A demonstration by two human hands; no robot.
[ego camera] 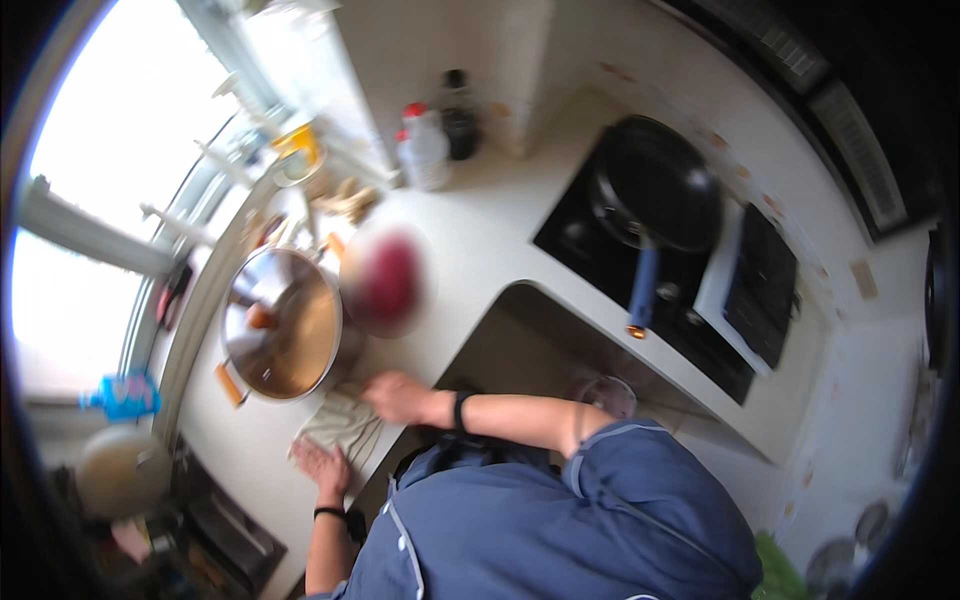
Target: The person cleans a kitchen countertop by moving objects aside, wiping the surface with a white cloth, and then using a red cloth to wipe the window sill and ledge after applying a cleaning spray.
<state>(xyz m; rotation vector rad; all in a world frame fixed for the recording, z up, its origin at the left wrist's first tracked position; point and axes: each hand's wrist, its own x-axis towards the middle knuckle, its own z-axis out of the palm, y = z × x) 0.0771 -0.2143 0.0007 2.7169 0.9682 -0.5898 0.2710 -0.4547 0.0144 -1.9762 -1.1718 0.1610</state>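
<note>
A crumpled beige cloth (341, 424) lies on the white countertop close to its front edge. My left hand (322, 466) rests at the cloth's near left edge, fingers spread. At the cloth's right end is my right hand (394, 397), blurred and touching or just over the fabric; its fingertips are not clear. Just beyond the cloth stands a wide steel pot (281, 322) with orange-brown side handles and a shiny interior. Beside the pot sits a round thing with a dark red middle (394, 277), too blurred to name.
A black frying pan (656, 184) with a blue handle sits on the black cooktop (574, 232). Bottles (427, 146) stand by the wall. A counter cutout (517, 337) opens before me. A blue bottle (124, 396) is by the window at left.
</note>
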